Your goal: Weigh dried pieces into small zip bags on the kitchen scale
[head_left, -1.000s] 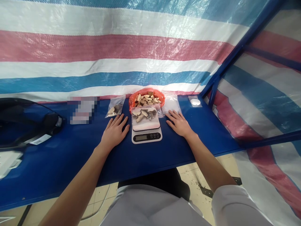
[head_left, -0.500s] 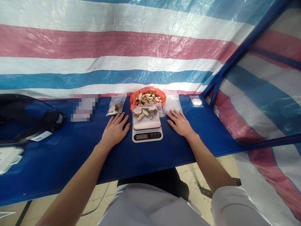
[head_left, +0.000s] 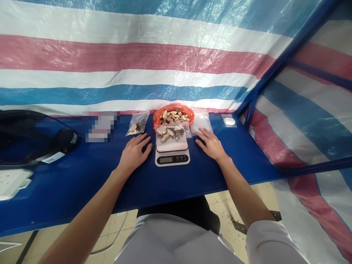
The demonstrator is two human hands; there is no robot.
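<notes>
Socket block point(head_left: 13, 183) and a black strapped thing point(head_left: 62, 145) are set far left of the scale point(head_left: 172, 150); on the latter a white label point(head_left: 53, 157) is carried, its print too small to be read. Between these and the scale, an item point(head_left: 103, 124) is blurred out, nothing legible. Just left of the scale, a small clear bag point(head_left: 137, 127) of pieces is laid, with the left hand point(head_left: 135, 152) spread palm down before it on the desk point(head_left: 165, 187), nothing gripped. On the scale, a weighing bag point(head_left: 172, 133) is rested, its right edge jutting past the plate point(head_left: 172, 147). Truer weight would probably be shown with it kept wholly on the plate, off the red bag point(head_left: 191, 116) behind, and both hands kept away. "M" and "T" can be read on the buttons point(head_left: 181, 157); no figure can be made out on the display point(head_left: 165, 160). Right of the scale, flat clear bags point(head_left: 199, 121) are touched by the right hand point(head_left: 211, 145), fingers spread, nothing held; farther right, a white rounded thing point(head_left: 229, 121) is placed.
</notes>
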